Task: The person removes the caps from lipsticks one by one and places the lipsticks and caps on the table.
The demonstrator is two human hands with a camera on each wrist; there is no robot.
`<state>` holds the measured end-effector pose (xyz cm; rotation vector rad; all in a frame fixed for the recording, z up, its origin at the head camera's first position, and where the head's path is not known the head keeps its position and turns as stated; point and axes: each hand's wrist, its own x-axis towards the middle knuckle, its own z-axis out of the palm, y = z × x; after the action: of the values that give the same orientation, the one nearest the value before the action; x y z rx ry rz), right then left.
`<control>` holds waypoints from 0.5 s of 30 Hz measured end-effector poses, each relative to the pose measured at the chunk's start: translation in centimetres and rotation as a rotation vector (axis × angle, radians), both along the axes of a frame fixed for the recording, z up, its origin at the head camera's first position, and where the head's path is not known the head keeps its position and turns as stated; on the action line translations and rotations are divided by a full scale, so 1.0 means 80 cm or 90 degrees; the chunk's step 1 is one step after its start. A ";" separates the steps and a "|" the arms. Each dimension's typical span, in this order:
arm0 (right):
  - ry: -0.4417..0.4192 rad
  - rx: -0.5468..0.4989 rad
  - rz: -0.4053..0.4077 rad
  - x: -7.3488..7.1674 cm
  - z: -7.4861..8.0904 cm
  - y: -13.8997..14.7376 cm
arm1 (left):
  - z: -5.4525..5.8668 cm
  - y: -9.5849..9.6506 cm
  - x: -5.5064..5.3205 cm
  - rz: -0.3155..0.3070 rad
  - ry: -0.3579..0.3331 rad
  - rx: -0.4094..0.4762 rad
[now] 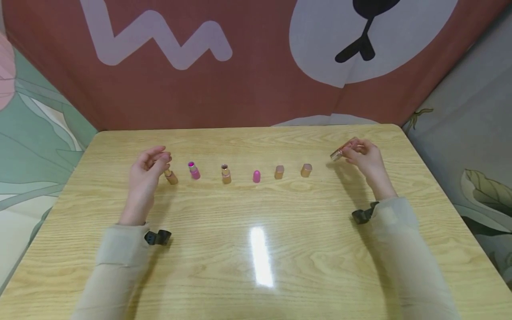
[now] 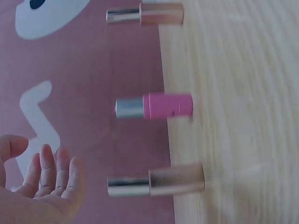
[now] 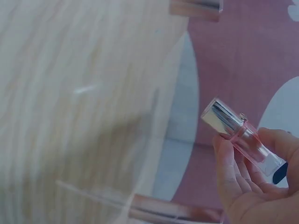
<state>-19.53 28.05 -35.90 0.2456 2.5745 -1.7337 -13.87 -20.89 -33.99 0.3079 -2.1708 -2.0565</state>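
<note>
My left hand hovers with its fingers relaxed beside a gold lipstick tube at the left end of a row. In the left wrist view that hand holds nothing. Uncapped tubes stand near it: a pink lipstick tube and another gold lipstick tube. Between thumb and fingers, my right hand pinches a shiny lipstick tube with a gold end and a clear pinkish body, tilted above the table at the right.
Rightward along the row stand a pink cap and two brownish-gold caps, one cap left of the other cap. All are on a wooden table. A red patterned cloth hangs behind its far edge.
</note>
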 end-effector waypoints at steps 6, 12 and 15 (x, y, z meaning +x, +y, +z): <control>0.035 -0.132 -0.006 0.006 0.016 -0.018 | 0.000 0.018 0.001 -0.059 -0.003 -0.058; 0.061 -0.116 0.008 0.013 0.026 -0.040 | 0.000 0.040 0.000 -0.114 -0.033 -0.111; 0.080 -0.105 0.028 0.014 0.028 -0.052 | -0.003 0.050 0.000 -0.140 -0.042 -0.122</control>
<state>-18.39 23.86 -33.64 0.0762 2.4768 -1.9920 -13.91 -16.88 -34.23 0.1211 -2.5213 -1.9439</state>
